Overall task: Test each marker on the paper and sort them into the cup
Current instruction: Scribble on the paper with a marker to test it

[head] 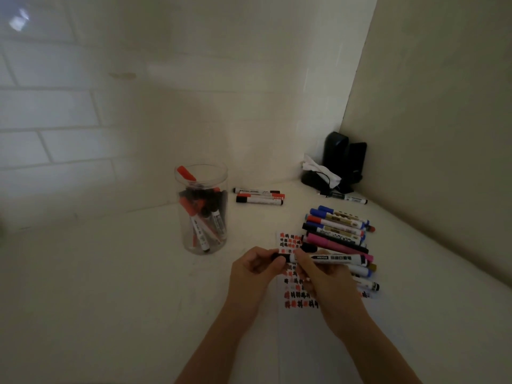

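Presently, grip: my left hand (256, 268) pinches the black cap end of the marker (325, 259); my right hand (321, 275) curls round its white barrel, both clamped on it.
Marker in hand: lies level just above the paper (297, 296), with its tail pointing away from the cup (201, 209).
Step, as I judge it: cap being pulled off or pushed on; I cannot tell which.
Paper: lies on the table (110, 286), on the side of the cup nearer me and to its right, covered in rows of red and black test marks.
Done so far: the cup holds a good number of red and black markers, one red cap poking above the rim.
Set aside: three markers (259, 195) lie just beside the cup, on its right; whether they are rejects I cannot tell.
Left to do: a pile of markers (336, 231), blue, red, black and pink, waits beyond the paper, well apart from the cup; a fair share remains.
Writing: the barrel carries a dark label block and printed characters, too blurred for me to read with confidence.
Far corner: dark objects (345, 159) and a white tissue (318, 169), beyond the pile.
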`<control>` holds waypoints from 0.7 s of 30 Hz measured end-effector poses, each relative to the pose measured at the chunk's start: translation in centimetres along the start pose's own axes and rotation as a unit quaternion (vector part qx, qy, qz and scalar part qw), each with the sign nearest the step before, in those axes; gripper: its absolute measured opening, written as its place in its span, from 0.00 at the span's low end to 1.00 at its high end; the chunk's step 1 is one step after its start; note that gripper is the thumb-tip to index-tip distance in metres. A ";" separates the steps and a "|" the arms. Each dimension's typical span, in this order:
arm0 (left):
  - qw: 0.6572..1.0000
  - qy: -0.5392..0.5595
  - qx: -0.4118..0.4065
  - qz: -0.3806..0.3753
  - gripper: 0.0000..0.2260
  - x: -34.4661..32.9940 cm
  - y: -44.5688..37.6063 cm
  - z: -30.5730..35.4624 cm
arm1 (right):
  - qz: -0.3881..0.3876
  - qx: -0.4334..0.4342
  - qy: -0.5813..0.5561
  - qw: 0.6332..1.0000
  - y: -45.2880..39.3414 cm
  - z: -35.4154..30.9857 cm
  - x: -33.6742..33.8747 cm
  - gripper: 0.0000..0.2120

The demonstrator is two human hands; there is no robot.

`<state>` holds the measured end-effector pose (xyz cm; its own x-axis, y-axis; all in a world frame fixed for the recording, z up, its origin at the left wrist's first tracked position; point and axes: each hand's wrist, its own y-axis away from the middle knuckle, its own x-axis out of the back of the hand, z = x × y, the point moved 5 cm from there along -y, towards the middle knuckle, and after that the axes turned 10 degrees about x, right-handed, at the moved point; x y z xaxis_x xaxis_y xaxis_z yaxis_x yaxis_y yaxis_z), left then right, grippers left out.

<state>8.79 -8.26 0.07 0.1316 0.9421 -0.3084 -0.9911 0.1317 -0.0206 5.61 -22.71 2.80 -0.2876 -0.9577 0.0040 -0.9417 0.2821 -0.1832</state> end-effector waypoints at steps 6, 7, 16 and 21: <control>1.000 -0.003 0.014 0.019 0.05 -0.2 0.4 0.8 | -0.002 -0.063 -0.035 0.997 0.7 -0.9 -0.6 0.11; 0.999 0.001 0.022 0.029 0.06 -0.2 0.6 0.9 | -0.004 -0.080 -0.048 0.996 0.9 -0.9 -0.7 0.12; 0.994 0.077 0.042 0.071 0.08 2.3 4.2 3.1 | -0.027 -0.011 -0.088 0.996 2.5 -4.5 1.8 0.10; 0.998 0.022 0.029 0.051 0.07 3.2 5.6 4.9 | -0.090 0.074 0.064 0.991 3.7 -6.4 2.9 0.11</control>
<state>3.79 -3.04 3.61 0.0284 0.9374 -0.3471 -0.9961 0.0554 0.0680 0.21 -24.14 8.44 -0.1465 -0.9741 0.1725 -0.9464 0.0873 -0.3110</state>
